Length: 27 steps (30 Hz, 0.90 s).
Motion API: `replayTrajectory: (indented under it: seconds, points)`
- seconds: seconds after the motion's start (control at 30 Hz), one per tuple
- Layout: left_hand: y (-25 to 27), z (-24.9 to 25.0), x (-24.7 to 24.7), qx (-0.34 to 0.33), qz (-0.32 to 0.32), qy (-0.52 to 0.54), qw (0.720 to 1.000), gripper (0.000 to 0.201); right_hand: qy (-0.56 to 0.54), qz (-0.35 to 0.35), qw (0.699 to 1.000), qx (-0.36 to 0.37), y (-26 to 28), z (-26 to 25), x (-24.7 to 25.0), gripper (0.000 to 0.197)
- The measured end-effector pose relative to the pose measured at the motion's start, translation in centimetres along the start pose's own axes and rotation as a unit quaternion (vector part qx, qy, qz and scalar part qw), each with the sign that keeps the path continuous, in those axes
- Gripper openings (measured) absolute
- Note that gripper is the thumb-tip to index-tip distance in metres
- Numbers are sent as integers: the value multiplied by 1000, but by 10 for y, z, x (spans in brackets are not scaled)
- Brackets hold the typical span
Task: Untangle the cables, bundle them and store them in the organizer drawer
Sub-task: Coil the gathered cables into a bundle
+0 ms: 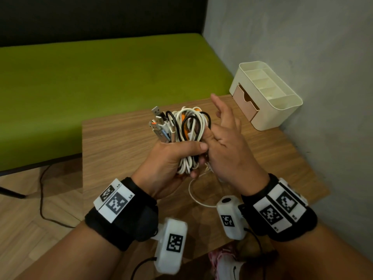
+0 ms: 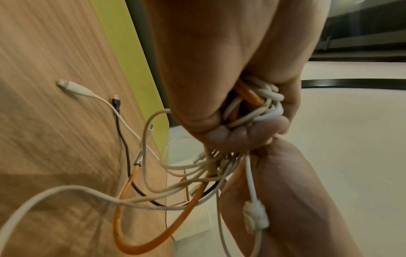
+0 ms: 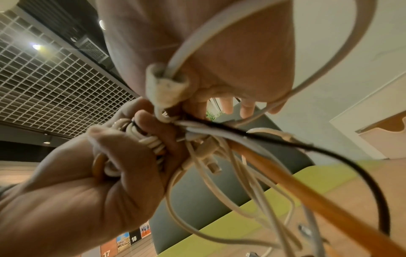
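- Table (image 1: 125,142), wood-grain: sitting under both hands; cream organizer (image 1: 282,110) standing at its far corner, beyond the right hand's fingertips, well apart from the bundle.
- Organizer drawer (image 1: 245,103), tan front: appearing pulled partly out; nothing seen inside it from here.
- Cables (image 1: 187,128) (white, black, orange): being held up off the table as one looped bundle, plugs fanning out above the left hand's knuckles, tails hanging below the fist toward the tabletop.
- Left hand (image 1: 171,158): wrapping fingers and thumb tight round the bundle's waist.
- Right hand (image 1: 228,146): fingers mostly straight and spread, index lifted, palm side lying against the bundle just beside the left thumb; a white cable is running across its palm in the right wrist view, but whether a finger is pinching it, cannot tell.
- Step, by my reading: bundling, with loose tails not yet gathered.
- Next move likely calling for winding or tucking those tails, keeping the left grip firm, then carrying to the drawer.
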<state>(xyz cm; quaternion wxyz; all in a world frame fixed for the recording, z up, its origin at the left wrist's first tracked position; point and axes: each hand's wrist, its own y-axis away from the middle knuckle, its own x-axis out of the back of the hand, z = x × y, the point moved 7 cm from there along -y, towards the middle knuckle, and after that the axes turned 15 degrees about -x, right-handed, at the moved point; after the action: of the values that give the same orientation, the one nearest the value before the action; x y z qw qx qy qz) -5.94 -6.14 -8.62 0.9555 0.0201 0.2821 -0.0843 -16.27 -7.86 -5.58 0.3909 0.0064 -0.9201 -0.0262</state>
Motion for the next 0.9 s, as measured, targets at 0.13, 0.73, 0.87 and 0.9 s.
replayTrajectory:
  seconds: [0.13, 0.73, 0.87, 0.9]
  points:
    - [-3, 1, -2, 0, -11, 16, 1000, 18, 27, -18, 999, -7, 0, -4, 4, 46]
    - [-9, 11, 11, 18, 6, 76, 997, 11, 74, -176, 982, -3, 0, 4, 0, 53]
    - [-9, 14, 9, -6, -21, 53, 998, 17, 91, -169, 981, -9, 0, 7, 1, 41]
    - [-10, 14, 11, -9, -17, 49, 999, 15, 85, -171, 981, 0, 1, 6, -1, 36]
